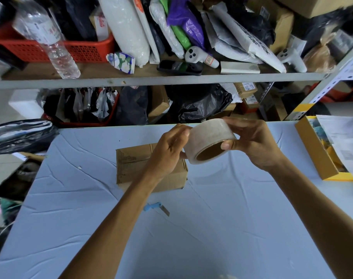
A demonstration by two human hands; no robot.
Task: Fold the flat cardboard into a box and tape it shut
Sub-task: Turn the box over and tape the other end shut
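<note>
A small brown cardboard box (131, 166) stands folded on the pale blue table (70, 198), its top flaps closed. Above its right end I hold a roll of clear packing tape (208, 137) in both hands. My right hand (254, 143) grips the roll, fingers over the top and the thumb at the rim of the brown core. My left hand (169, 146) pinches at the roll's left side with thumb and fingertips. My left forearm hides part of the box's front.
A blue-handled cutter (156, 207) lies on the table in front of the box. An open yellow-brown carton (316, 152) with papers sits at the right edge. Behind the table stand cluttered shelves (151, 79) with parcels, bags, a bottle and a red basket.
</note>
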